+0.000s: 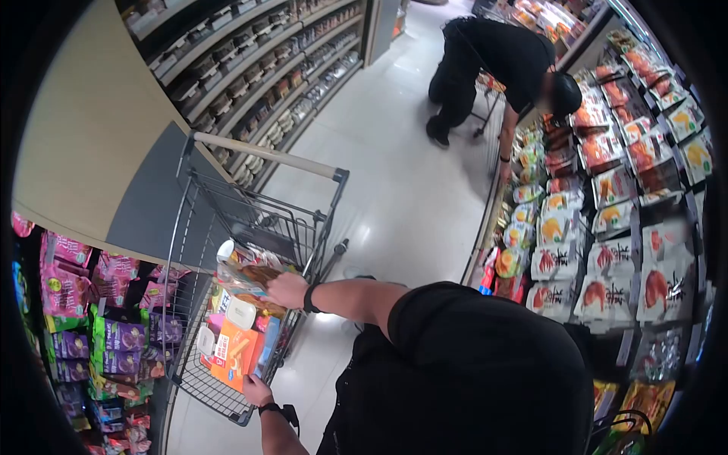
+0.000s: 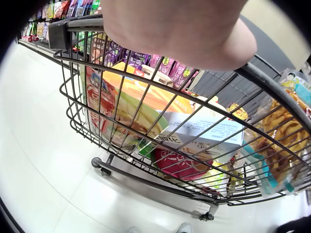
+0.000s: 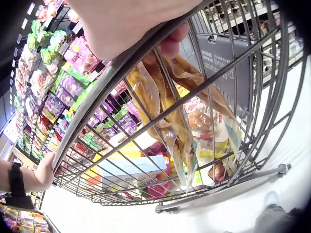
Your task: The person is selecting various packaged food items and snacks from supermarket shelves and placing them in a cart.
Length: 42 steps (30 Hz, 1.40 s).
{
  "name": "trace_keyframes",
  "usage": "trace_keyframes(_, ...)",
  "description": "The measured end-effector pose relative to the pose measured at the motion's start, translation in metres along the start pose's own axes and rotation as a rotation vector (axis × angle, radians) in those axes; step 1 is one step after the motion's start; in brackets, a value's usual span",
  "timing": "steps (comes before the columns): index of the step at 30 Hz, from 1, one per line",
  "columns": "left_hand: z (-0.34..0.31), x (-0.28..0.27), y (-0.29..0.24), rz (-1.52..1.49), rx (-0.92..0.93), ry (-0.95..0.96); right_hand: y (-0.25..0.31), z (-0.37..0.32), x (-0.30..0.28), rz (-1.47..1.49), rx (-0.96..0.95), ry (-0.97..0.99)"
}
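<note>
My right hand (image 1: 288, 290) reaches over the near side of a wire shopping cart (image 1: 254, 158) and grips a clear bag of brown snacks (image 3: 187, 109) by its top, its fingertips (image 3: 171, 47) inside the rim. The bag hangs within the basket, its teal edging visible in the left wrist view. My left hand (image 1: 258, 390) holds the cart's rim at the corner, beside an orange box (image 1: 233, 355). Around it lie a white-lidded tub (image 1: 240, 312), a pale blue-white box (image 2: 201, 128) and a pink-red round pack (image 2: 180, 164).
Another person in black (image 1: 493, 64) bends toward the packaged food shelf (image 1: 607, 220) across the aisle. Pink and purple snack bags (image 1: 121, 337) hang beyond the cart. A rack of goods (image 1: 250, 68) lines the far side, past a beige-grey panel (image 1: 76, 136).
</note>
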<state>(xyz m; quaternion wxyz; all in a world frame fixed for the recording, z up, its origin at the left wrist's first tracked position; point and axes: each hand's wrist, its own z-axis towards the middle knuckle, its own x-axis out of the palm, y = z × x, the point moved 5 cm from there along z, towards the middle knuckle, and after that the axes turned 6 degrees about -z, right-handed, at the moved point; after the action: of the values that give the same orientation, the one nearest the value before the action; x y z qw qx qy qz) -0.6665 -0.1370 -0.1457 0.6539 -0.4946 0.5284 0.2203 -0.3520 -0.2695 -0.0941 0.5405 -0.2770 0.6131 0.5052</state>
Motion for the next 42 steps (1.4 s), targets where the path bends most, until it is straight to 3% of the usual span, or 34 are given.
trace_keyframes(7, 0.002, -0.007, 0.035, 0.038, -0.02, 0.02, 0.026, 0.008, 0.004, 0.048, 0.002, 0.002)
trace_keyframes(8, -0.001, -0.013, 0.029, -0.013, 0.007, -0.045, 0.029, 0.009, 0.005, 0.054, -0.006, -0.01)
trace_keyframes(11, -0.001, -0.015, 0.034, 0.013, -0.058, 0.033, 0.033, 0.011, 0.01, 0.052, -0.003, 0.001)
trace_keyframes(23, -0.016, -0.023, 0.103, 0.018, -0.091, -0.106, 0.087, 0.004, 0.031, 0.034, -0.119, 0.041)
trace_keyframes(25, -0.021, -0.03, 0.107, -0.069, -0.095, -0.007, 0.096, -0.004, 0.038, 0.088, -0.112, 0.047)
trace_keyframes(27, -0.019, -0.026, 0.117, 0.002, -0.079, -0.079, 0.104, -0.001, 0.029, 0.092, -0.039, 0.116)
trace_keyframes(29, -0.02, -0.027, 0.128, -0.052, -0.03, -0.168, 0.116, 0.001, 0.039, 0.065, -0.097, 0.148)
trace_keyframes(31, -0.023, -0.023, 0.145, -0.053, -0.069, -0.12, 0.127, -0.002, 0.046, 0.088, -0.121, 0.182)
trace_keyframes(32, -0.026, -0.03, 0.151, -0.032, -0.025, -0.231, 0.135, -0.003, 0.055, 0.102, -0.132, 0.178)
trace_keyframes(35, -0.03, -0.039, 0.166, -0.045, -0.021, -0.159, 0.152, -0.008, 0.064, 0.07, -0.163, 0.218)
trace_keyframes(36, -0.034, -0.048, 0.156, -0.095, 0.03, -0.29, 0.157, -0.011, 0.069, 0.033, -0.209, 0.223)
trace_keyframes(37, -0.033, -0.05, 0.168, -0.103, 0.028, -0.293, 0.165, -0.012, 0.076, 0.025, -0.211, 0.224)
trace_keyframes(39, -0.029, -0.069, 0.181, -0.063, 0.016, -0.233, 0.195, -0.003, 0.073, 0.016, -0.335, 0.14)
trace_keyframes(40, -0.036, -0.086, 0.184, 0.009, -0.169, 0.044, 0.2, -0.003, 0.07, 0.107, -0.232, 0.239)
trace_keyframes(42, -0.044, -0.095, 0.184, 0.021, -0.168, 0.052, 0.211, -0.012, 0.065, 0.089, -0.221, 0.268)
